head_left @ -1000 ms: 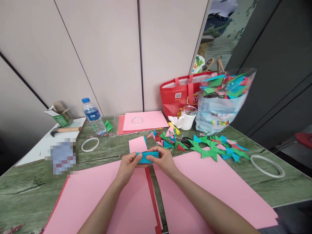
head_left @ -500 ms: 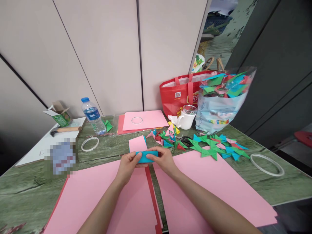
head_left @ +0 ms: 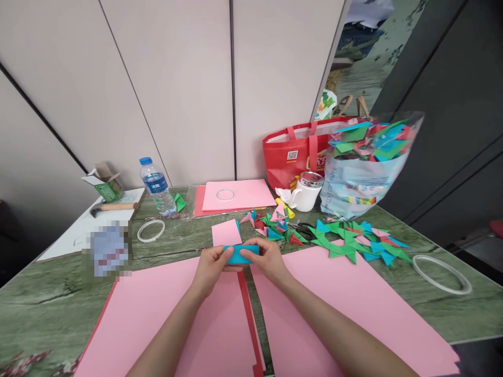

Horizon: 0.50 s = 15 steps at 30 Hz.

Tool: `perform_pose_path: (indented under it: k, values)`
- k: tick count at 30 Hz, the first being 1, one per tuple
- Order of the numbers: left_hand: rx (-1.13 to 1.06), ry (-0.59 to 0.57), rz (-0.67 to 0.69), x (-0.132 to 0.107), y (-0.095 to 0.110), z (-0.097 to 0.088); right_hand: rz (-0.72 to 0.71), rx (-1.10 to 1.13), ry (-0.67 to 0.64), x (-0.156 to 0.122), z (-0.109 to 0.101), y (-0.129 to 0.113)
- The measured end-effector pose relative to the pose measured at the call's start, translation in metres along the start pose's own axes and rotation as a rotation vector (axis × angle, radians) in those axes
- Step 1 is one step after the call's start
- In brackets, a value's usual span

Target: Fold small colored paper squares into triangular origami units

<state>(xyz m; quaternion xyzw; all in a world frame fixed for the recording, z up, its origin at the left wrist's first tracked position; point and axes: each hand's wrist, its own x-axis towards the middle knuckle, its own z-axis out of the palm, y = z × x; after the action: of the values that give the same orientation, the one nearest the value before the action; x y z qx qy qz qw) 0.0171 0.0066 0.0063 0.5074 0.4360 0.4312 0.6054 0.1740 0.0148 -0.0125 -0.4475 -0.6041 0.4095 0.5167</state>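
Both of my hands pinch a folded strip of blue paper [head_left: 240,255] just above the table. My left hand [head_left: 212,266] grips its left end with thumb on top. My right hand [head_left: 267,257] closes on its right end. A small stack of pink paper squares [head_left: 226,233] lies just behind the strip. Under my forearms lie large pink paper sheets [head_left: 346,303] with a red sheet edge [head_left: 247,309] between them.
Folded paper triangles [head_left: 346,242] in several colours lie at the right, near a clear bag [head_left: 365,162] of more. A white mug [head_left: 306,191], red tote bag [head_left: 298,157], water bottle [head_left: 156,187], tape rings [head_left: 442,266] [head_left: 150,230], hammer [head_left: 112,207] and small box [head_left: 104,183] stand around.
The view has shifted slightly, so everything sits a bit further right in the frame. My hands keep the same grip on the blue strip.
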Motion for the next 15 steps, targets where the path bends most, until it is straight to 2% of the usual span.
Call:
perform_pose_path:
  k: [15]
  values:
    - [0.019, 0.01, -0.016, 0.0017, -0.0016, -0.0023, 0.022, 0.012, -0.011, 0.0009, 0.0006, 0.0009]
